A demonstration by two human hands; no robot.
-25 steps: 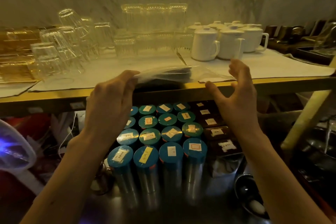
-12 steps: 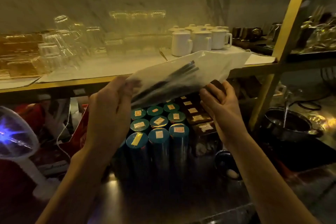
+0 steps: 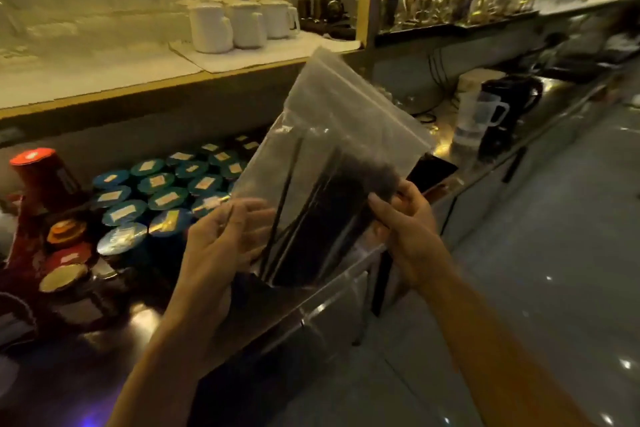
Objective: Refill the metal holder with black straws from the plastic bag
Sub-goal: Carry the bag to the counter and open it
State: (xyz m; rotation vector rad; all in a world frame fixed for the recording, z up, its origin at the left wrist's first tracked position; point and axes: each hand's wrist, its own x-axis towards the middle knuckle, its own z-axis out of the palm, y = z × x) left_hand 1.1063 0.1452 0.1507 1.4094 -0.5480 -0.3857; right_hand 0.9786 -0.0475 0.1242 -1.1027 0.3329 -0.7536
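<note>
Right now we hold the clear zip plastic bag (image 3: 341,114) up in front of us with both hands, above the front edge of the steel desk (image 3: 114,350). Our left hand (image 3: 225,243) lies against the bag's lower left side, palm turned toward it, fingers (image 3: 258,222) stretched nearly straight and showing blurred through the plastic; it supports the bag and does not clench it. Our right hand (image 3: 405,229) has the bag's lower right edge pinched, thumb on the near face and curled fingers behind. Both forearms reach up from the bottom of the view, the left one over the desk, the right one over the floor. The bag stands tilted, its sealed zip strip uppermost and slanting down to the right. The black straws (image 3: 322,215) lie bunched in its lower half, between our two hands. Behind the bag, teal-lidded canisters (image 3: 162,191) stand packed together on the desk, and white lidded mugs (image 3: 239,21) sit on the shelf (image 3: 104,83) above.
</note>
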